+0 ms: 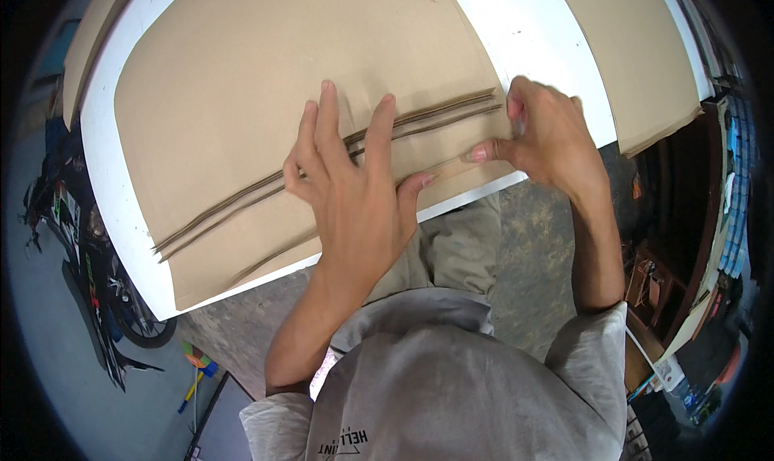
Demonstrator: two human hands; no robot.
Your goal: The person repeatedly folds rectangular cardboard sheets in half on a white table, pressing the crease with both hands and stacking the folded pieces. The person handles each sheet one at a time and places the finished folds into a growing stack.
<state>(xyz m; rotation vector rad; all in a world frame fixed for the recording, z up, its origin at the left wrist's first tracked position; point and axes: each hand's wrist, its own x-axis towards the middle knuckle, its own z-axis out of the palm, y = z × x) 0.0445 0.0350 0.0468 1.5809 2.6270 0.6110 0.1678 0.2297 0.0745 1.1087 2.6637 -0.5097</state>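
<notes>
head view: white counter fills the upper part, its edges bent by the lens, a big brown sheet lying over most of it. second brown sheet at the right end, past a bare white band. two dark-edged strips lie side by side across the big sheet, running from lower left to upper right. near strip is at the counter's near edge, partly hidden by the left hand.

left hand's grip is apart: fingers spread over the dark-edged strips, thumb on the near strip. right hand is at the strips' right end, its grip apart too, thumb touching the near strip, fingers curled just off the ends of the dark-edged strips.

room: mottled grey floor below; dark two-wheeler with a black wheel on the left; yellow-and-blue tool lower left. right side has a brown wooden shelf unit, blue checked cloth, white socket block lower down.
</notes>
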